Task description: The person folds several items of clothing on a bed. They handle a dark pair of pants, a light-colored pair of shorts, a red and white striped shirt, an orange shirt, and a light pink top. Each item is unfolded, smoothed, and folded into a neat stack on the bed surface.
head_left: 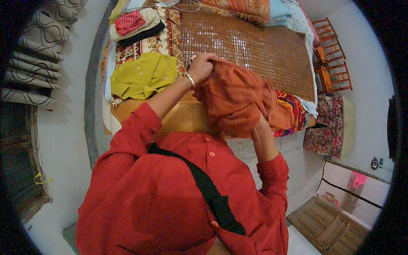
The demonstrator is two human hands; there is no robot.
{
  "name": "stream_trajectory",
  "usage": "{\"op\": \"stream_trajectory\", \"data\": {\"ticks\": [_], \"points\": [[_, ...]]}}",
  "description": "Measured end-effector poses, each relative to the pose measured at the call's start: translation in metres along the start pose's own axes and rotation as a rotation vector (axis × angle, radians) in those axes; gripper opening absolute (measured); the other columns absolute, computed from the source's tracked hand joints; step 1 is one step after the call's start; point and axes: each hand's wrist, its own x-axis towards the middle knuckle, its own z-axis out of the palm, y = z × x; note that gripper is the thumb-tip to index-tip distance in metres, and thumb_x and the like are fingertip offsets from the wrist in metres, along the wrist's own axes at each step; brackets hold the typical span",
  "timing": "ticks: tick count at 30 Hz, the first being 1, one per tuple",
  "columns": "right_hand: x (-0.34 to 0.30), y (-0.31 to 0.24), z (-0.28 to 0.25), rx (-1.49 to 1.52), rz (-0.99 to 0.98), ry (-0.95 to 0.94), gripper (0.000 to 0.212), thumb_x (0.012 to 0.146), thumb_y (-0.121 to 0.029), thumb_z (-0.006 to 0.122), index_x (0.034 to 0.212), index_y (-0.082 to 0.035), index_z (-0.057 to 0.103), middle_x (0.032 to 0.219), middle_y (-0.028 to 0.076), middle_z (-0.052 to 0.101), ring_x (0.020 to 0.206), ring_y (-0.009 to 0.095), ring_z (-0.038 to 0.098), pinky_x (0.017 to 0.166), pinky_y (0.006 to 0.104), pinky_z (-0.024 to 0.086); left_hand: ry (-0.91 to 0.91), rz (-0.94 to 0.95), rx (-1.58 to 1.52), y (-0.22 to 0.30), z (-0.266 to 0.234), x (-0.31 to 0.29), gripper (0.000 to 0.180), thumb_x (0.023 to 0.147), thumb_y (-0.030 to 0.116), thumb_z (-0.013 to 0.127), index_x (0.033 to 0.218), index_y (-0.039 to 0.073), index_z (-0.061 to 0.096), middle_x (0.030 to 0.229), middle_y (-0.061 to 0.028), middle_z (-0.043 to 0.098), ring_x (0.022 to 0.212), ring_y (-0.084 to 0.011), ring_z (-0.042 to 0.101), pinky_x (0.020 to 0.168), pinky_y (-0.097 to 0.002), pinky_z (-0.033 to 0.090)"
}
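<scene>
An orange-brown cloth garment (233, 95) hangs bunched between my two hands over the near edge of the bed. My left hand (201, 67) is closed on its upper left corner, a light bangle at the wrist. My right hand (261, 127) reaches up inside or behind the fabric at the lower right, and its fingers are hidden by the cloth. Left of my left forearm lies a yellow-green buttoned shirt (144, 76), folded. Part of the orange-brown cloth spreads right, over a multicoloured patterned textile (293, 112).
A brown tiled mat (272, 55) covers much of the bed. At the far left sits a stack of folded clothes (136, 25), striped red on top. A fringed orange blanket (242, 9) lies at the back. Wooden chairs (333, 78) and a floral-covered box (325, 127) stand right.
</scene>
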Motion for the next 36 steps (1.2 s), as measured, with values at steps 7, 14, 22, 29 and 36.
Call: {"op": "stream_trajectory", "data": {"ticks": [7,14,22,29,36], "points": [[-0.071,-0.119,-0.078,-0.173,0.033,0.149,0.030,0.085,-0.014,0.052,0.110,0.002,0.057,0.108,0.008,0.059,0.101,0.019,0.055,0.093,0.0309,0.039,-0.020,-0.783,-0.583,-0.083,-0.070,-0.011,0.025,0.079,0.017,0.050,0.091,-0.002,0.061,0.092,-0.0110,0.064,0.080,-0.0228,0.062,0.073,-0.0333,0.049],[-0.098,-0.176,-0.162,-0.356,-0.490,1.130,0.028,0.088,-0.014,0.055,0.111,-0.001,0.058,0.107,0.011,0.060,0.100,0.019,0.056,0.088,0.0290,0.044,-0.192,-0.589,-1.057,0.021,-0.081,-0.004,0.036,0.088,0.025,0.052,0.117,0.005,0.051,0.121,-0.0078,0.054,0.105,-0.0215,0.055,0.090,-0.0369,0.044],[-0.085,-0.134,-0.157,-0.922,-0.507,1.242,0.039,0.085,-0.014,0.060,0.121,-0.003,0.051,0.116,0.012,0.055,0.098,0.017,0.055,0.085,0.0293,0.044,-0.699,-0.015,-1.361,0.147,-0.084,0.006,0.041,0.091,0.013,0.042,0.132,0.013,0.037,0.130,-0.0074,0.044,0.116,-0.0278,0.046,0.092,-0.0484,0.042],[-0.033,-0.080,0.002,-0.720,-0.851,0.171,0.023,0.074,-0.003,0.055,0.096,-0.003,0.062,0.100,0.014,0.060,0.094,0.029,0.057,0.081,0.0381,0.048,-0.584,-0.068,-0.932,0.170,-0.058,-0.001,0.069,0.083,-0.003,0.047,0.139,0.018,0.013,0.141,-0.0084,0.025,0.122,-0.0319,0.039,0.086,-0.0461,0.049],[0.006,-0.060,0.012,-1.463,-0.628,0.232,0.039,0.076,-0.019,0.054,0.108,0.003,0.057,0.099,0.017,0.060,0.099,0.025,0.056,0.099,0.0401,0.031,-0.520,-0.035,-0.834,0.180,-0.049,-0.005,0.071,0.082,-0.005,0.044,0.140,0.018,0.009,0.140,-0.0120,0.024,0.122,-0.0365,0.038,0.095,-0.0518,0.040]]}}
